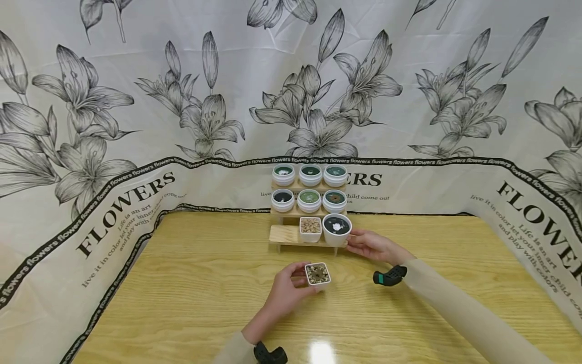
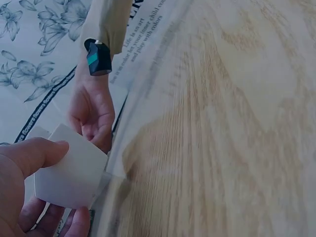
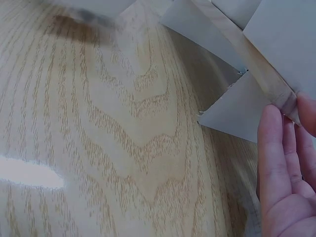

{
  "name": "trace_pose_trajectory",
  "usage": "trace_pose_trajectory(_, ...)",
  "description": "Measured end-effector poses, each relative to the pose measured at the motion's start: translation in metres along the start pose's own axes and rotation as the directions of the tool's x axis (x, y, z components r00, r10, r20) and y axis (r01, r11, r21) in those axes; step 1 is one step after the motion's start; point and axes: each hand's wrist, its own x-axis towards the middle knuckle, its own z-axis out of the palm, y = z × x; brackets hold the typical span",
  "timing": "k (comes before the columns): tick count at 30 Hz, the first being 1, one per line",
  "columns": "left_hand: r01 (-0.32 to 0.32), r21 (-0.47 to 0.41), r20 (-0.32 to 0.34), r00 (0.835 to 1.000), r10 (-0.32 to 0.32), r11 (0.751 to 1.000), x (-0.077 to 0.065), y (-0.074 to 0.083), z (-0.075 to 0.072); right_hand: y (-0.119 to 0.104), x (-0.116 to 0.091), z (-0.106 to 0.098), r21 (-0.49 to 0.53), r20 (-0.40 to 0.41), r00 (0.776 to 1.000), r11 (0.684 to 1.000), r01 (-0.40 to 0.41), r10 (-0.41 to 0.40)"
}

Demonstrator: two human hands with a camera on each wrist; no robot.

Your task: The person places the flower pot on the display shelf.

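My left hand (image 1: 287, 290) grips a small square white pot (image 1: 317, 273) filled with mixed gravel, a little in front of the display stand. In the left wrist view its thumb lies on one wall of the white pot (image 2: 74, 173). At the stand's right end, my right hand (image 1: 374, 246) pinches the end of the lowest wooden shelf (image 3: 284, 98) between thumb and fingers. Beside that hand stands a round white pot (image 1: 337, 236) with a dark top and a white spot. A square pot of tan pebbles (image 1: 310, 231) is to its left on the same shelf (image 1: 284, 235).
Two higher tiers carry round white pots with green or dark tops, such as the light green one (image 1: 309, 199) on the middle tier. Behind the wooden table (image 1: 204, 283) hangs a flower-printed cloth (image 1: 291, 101), which also borders both sides.
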Motion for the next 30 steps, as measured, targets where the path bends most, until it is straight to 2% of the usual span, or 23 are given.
trace_pose_trajectory(8, -0.001, 0.019, -0.014, 1.0, 0.002, 1.0, 0.001, 0.004, -0.019, 0.0, -0.001, -0.001, 0.008, 0.003, 1.0, 1.0, -0.007, 0.007)
trace_pose_trajectory(24, -0.005, 0.036, -0.08, 0.997, 0.008, 0.999, 0.006, 0.008, -0.041, 0.0, 0.0, -0.002, -0.003, 0.014, 1.0, 1.0, 0.006, -0.006)
trace_pose_trajectory(30, -0.026, 0.057, -0.102, 0.994, 0.032, 0.998, 0.012, 0.013, -0.051, 0.001, 0.0, -0.002, -0.007, 0.011, 1.0, 1.0, 0.001, -0.001)
